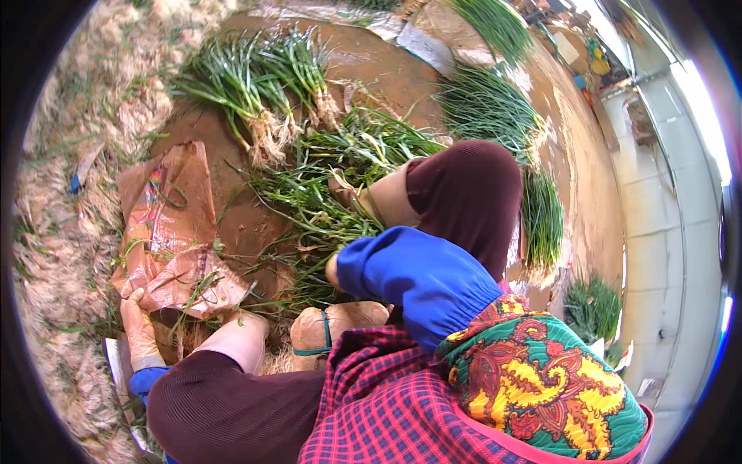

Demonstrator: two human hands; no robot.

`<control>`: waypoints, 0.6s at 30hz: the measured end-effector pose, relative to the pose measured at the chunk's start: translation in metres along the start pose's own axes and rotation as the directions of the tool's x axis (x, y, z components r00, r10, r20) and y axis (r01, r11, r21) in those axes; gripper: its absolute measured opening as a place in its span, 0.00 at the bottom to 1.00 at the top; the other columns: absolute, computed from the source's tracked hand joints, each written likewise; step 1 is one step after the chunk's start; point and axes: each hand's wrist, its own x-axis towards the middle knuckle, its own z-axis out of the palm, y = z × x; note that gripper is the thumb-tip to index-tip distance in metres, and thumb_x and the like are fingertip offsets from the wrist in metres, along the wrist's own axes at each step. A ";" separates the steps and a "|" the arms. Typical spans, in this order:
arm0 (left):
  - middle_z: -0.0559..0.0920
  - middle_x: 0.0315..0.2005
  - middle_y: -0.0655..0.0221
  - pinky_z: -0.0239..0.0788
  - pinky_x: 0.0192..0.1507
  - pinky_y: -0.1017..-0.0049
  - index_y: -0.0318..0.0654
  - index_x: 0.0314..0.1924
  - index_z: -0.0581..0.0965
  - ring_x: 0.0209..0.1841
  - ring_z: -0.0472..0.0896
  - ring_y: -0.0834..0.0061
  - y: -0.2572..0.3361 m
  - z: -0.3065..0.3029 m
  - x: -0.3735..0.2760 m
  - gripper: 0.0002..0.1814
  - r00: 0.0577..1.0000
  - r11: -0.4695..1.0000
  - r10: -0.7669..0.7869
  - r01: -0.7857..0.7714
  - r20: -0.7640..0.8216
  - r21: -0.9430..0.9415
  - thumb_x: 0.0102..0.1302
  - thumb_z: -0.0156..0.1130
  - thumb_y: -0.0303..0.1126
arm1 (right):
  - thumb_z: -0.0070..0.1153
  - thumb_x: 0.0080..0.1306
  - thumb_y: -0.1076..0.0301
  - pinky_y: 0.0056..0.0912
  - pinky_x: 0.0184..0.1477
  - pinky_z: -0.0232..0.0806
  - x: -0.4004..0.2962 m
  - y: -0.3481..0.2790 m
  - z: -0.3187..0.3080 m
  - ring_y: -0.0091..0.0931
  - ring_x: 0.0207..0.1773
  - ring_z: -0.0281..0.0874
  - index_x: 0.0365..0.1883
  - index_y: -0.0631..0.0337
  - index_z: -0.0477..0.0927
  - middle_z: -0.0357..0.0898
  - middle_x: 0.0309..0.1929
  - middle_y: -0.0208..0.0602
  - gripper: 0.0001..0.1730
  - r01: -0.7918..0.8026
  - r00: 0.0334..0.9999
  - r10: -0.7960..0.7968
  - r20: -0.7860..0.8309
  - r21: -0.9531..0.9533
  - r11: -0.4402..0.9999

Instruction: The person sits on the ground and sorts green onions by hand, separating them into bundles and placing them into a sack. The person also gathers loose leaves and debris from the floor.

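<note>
My left hand [138, 325], in a pale glove, pinches the lower edge of a wet orange-brown plastic sack [179, 197], which lies by my left knee with loose leaves on it. The blue sleeve covers most of my right hand [332, 271]; only a part of it shows, close to a heap of loose green leaves [313, 203] between my legs. Its fingers are hidden. Beyond the heap lie bunches of green onions [232, 81] with pale, muddy roots. A rounded tan bundle with a green band [316, 333] is between my thighs.
A thick layer of pale root trimmings [69, 243] covers the ground at the left. More bundled greens [493, 110] lie on the wet brown floor towards the upper right. A light panelled wall [655, 232] runs along the right side.
</note>
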 end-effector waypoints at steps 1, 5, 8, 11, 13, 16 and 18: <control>0.79 0.37 0.68 0.72 0.40 0.74 0.32 0.44 0.75 0.35 0.79 0.73 0.008 -0.036 0.021 0.15 0.999 0.999 0.010 -0.012 0.040 0.049 0.53 0.55 0.21 | 0.55 0.48 0.61 0.42 0.36 0.71 0.007 -0.009 -0.012 0.37 0.37 0.79 0.29 0.58 0.82 0.81 0.33 0.43 0.13 0.011 0.999 -0.010 -0.050 0.032 0.999; 0.79 0.37 0.69 0.69 0.44 0.73 0.34 0.43 0.75 0.36 0.78 0.74 0.083 0.013 -0.004 0.14 0.971 0.977 0.037 -0.085 0.235 0.196 0.55 0.55 0.25 | 0.56 0.47 0.61 0.42 0.36 0.71 0.021 -0.031 -0.052 0.38 0.36 0.79 0.30 0.58 0.82 0.80 0.32 0.43 0.14 0.012 0.976 0.051 -0.214 0.282 0.959; 0.77 0.41 0.68 0.66 0.51 0.73 0.32 0.48 0.72 0.44 0.76 0.75 0.156 0.050 -0.044 0.15 0.942 0.988 -0.003 -0.049 0.334 0.148 0.61 0.53 0.28 | 0.62 0.44 0.54 0.39 0.46 0.69 0.024 -0.063 -0.128 0.40 0.43 0.78 0.52 0.62 0.71 0.80 0.37 0.45 0.37 0.164 0.917 0.230 -0.327 0.832 0.530; 0.76 0.44 0.67 0.64 0.53 0.73 0.31 0.52 0.69 0.47 0.74 0.75 0.190 0.123 -0.093 0.18 0.907 0.965 0.174 -0.234 0.383 0.118 0.62 0.52 0.28 | 0.66 0.41 0.51 0.42 0.46 0.68 0.014 -0.125 -0.179 0.43 0.44 0.76 0.53 0.64 0.66 0.77 0.40 0.51 0.44 0.720 0.497 0.363 -0.788 0.608 0.334; 0.78 0.40 0.69 0.67 0.47 0.74 0.34 0.45 0.74 0.43 0.75 0.78 0.199 0.138 -0.092 0.11 0.908 0.950 0.094 -0.205 0.409 0.237 0.63 0.51 0.28 | 0.66 0.41 0.53 0.41 0.43 0.68 -0.027 -0.124 -0.212 0.44 0.42 0.76 0.48 0.64 0.68 0.77 0.37 0.52 0.38 0.634 0.634 0.354 -0.688 0.724 0.273; 0.78 0.34 0.72 0.67 0.43 0.74 0.38 0.41 0.75 0.39 0.75 0.78 0.168 0.148 -0.082 0.10 0.925 0.930 0.192 -0.278 0.329 0.240 0.57 0.55 0.25 | 0.52 0.54 0.45 0.40 0.41 0.69 -0.004 -0.099 -0.206 0.40 0.38 0.78 0.35 0.59 0.79 0.79 0.34 0.49 0.25 0.427 0.701 0.407 -0.586 0.802 0.418; 0.77 0.32 0.73 0.68 0.41 0.75 0.38 0.39 0.75 0.35 0.75 0.78 0.162 0.167 -0.093 0.10 0.979 0.958 0.134 -0.168 0.157 0.233 0.56 0.54 0.23 | 0.48 0.60 0.48 0.40 0.39 0.70 0.009 -0.092 -0.192 0.40 0.38 0.78 0.37 0.52 0.81 0.80 0.33 0.44 0.19 0.433 0.642 0.324 -0.695 0.678 0.594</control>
